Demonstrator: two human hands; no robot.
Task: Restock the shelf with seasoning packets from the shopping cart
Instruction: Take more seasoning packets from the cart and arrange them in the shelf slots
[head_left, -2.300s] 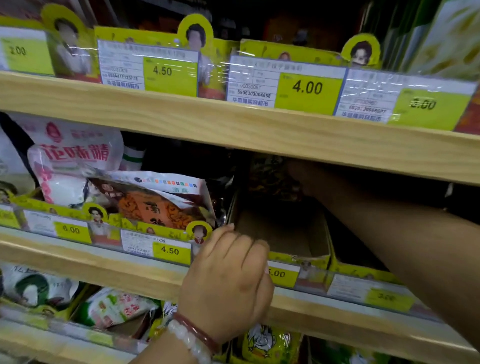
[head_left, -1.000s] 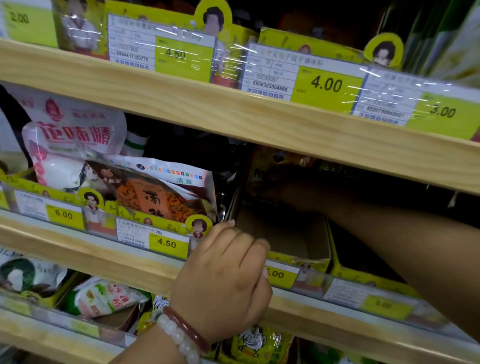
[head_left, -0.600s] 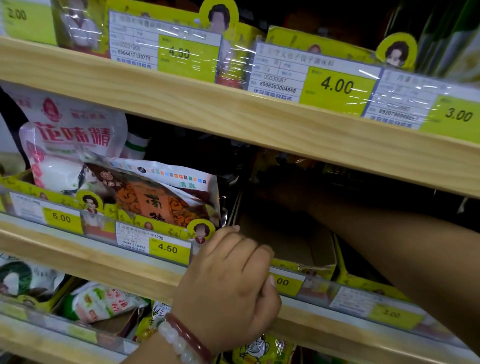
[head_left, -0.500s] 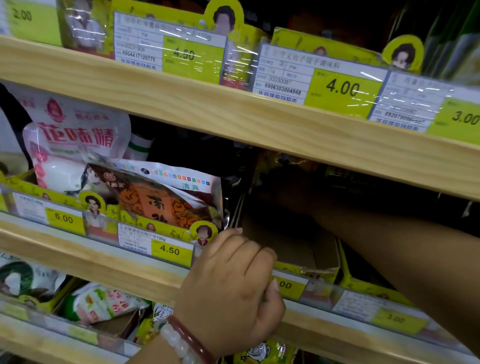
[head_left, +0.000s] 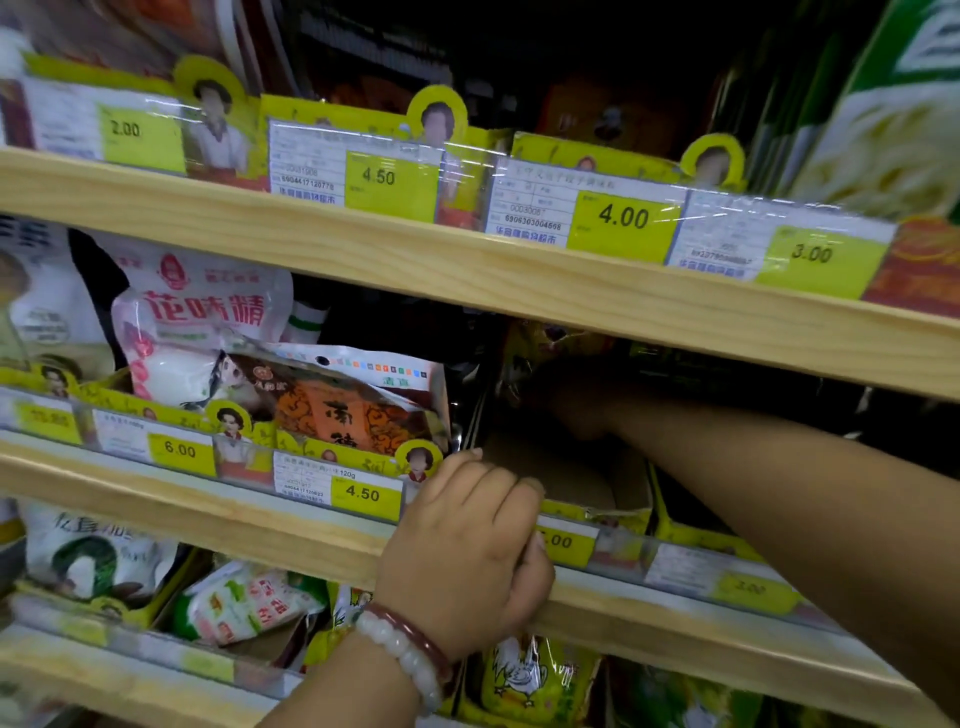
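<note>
Wooden shelf (head_left: 322, 525) | left hand (head_left: 467, 551) curled over its front edge (beaded wrist) | right hand (head_left: 571, 400) deep in shadow, grip unclear

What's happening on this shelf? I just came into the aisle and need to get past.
A person is restocking seasoning packets. The left hand grips the front edge of the middle shelf, fingers curled over the price rail. The right hand reaches deep into a dark cardboard tray, beside yellow packets at the back; whether it holds one is too dark to tell. The cart is out of view.
</note>
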